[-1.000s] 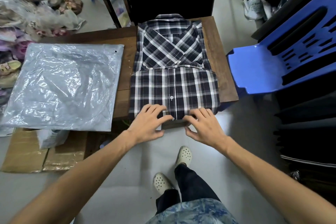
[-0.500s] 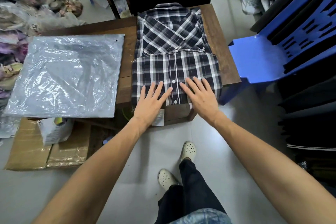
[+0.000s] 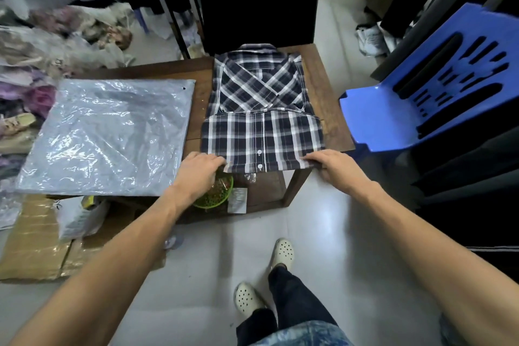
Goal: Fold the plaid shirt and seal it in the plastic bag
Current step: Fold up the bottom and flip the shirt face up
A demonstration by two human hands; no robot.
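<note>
Wooden table point(image 3: 323, 87) carries the plaid shirt point(image 3: 261, 121), half-folded; left hand point(image 3: 200, 170) and right hand point(image 3: 331, 166) pinch its near corners. Next: fold it farward, then reach the plastic bag point(image 3: 106, 135) lying left.

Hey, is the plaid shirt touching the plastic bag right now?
Apart. The head view shows a strip of bare wooden table between the plaid shirt and the plastic bag.

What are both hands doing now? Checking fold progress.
Left hand: gripping the plaid shirt at its near left corner.
Right hand: gripping its near right corner.
</note>
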